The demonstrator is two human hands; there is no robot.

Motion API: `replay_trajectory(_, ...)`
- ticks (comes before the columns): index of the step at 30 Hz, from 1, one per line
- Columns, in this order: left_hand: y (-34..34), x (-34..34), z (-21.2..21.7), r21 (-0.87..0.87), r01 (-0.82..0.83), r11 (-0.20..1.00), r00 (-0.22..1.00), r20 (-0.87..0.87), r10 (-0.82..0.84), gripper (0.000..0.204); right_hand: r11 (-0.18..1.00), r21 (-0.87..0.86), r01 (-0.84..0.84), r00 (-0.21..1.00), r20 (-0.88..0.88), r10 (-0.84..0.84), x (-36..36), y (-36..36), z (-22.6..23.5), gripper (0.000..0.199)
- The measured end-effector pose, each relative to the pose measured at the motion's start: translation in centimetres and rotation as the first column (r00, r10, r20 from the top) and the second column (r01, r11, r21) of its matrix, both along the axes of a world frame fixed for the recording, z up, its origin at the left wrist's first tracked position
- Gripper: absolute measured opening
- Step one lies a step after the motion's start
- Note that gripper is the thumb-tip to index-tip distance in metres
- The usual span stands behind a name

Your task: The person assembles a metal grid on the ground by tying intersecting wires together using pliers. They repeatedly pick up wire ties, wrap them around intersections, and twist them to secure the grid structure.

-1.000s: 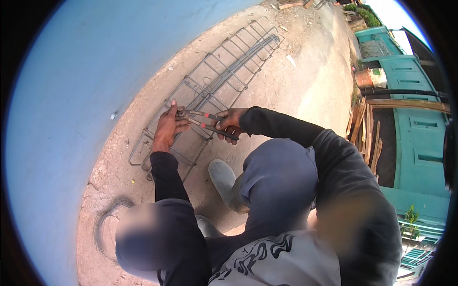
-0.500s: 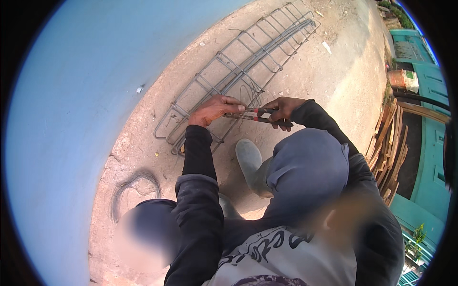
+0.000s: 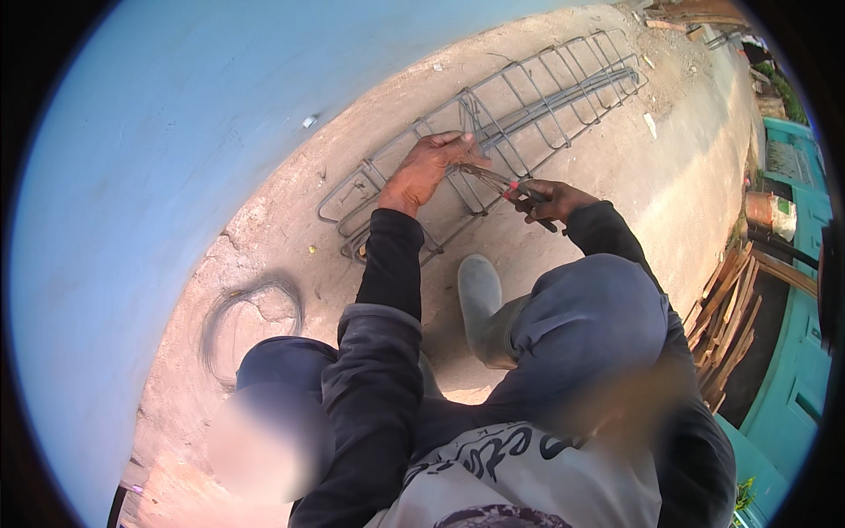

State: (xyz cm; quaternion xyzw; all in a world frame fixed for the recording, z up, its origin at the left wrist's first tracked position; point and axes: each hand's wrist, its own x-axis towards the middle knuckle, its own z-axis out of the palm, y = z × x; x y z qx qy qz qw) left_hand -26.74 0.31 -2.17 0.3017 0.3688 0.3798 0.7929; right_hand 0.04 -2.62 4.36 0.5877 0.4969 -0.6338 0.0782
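A rebar cage (image 3: 563, 104) of long bars and square stirrups lies on the ground ahead of me. Above its nearer part, my right hand (image 3: 553, 202) grips the handles of long-jawed pincers (image 3: 493, 179) with dark and red grips. The pincers' head points left and reaches the fingertips of my left hand (image 3: 421, 174). Those fingers are closed together over the cage; whatever they pinch is too small and blurred to make out. Thin wire shows faintly near them.
A coil of thin wire (image 3: 209, 330) lies on the ground at left, by my knee. A blue wall (image 3: 176, 176) runs along the left. My boot (image 3: 481, 295) stands beside the cage. Stacked wooden strips (image 3: 726, 321) and a bucket (image 3: 772, 214) are at right.
The view has shifted, so the cage sits farther right. The pincers have turned from nearly level to slanting, head up-left. My left hand has moved from along their jaws to their tip.
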Motion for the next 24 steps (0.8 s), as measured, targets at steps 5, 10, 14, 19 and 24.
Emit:
replay_trajectory(5,1.6,-2.1,-0.6,-0.167,-0.301,0.939,0.901,0.273,0.337,0.028,0.892,-0.120,0.437,0.844,-0.288,-0.452,2.8,0.2,-2.0,0.068)
replay_trajectory(10,1.5,-2.1,2.1,-0.239,-0.363,0.901,0.884,0.216,0.414,0.028,0.791,0.013,0.611,0.775,-0.211,-0.595,4.1,2.9,-2.2,0.049)
replay_trajectory(14,1.7,-1.2,2.8,-0.234,-0.317,0.919,0.941,0.041,0.335,0.029,0.581,0.807,0.108,0.959,0.069,-0.275,3.5,5.1,-2.2,0.043)
replay_trajectory(19,0.3,-0.4,3.0,-0.107,-0.039,0.994,0.979,-0.202,0.017,0.021,0.294,0.937,-0.190,0.968,0.130,0.213,-5.5,3.4,0.4,0.038)
replay_trajectory(24,-0.9,0.1,3.5,-0.135,0.193,0.972,0.969,-0.131,-0.211,0.023,0.243,0.870,-0.430,0.886,0.355,0.298,-5.8,2.1,-1.0,0.036)
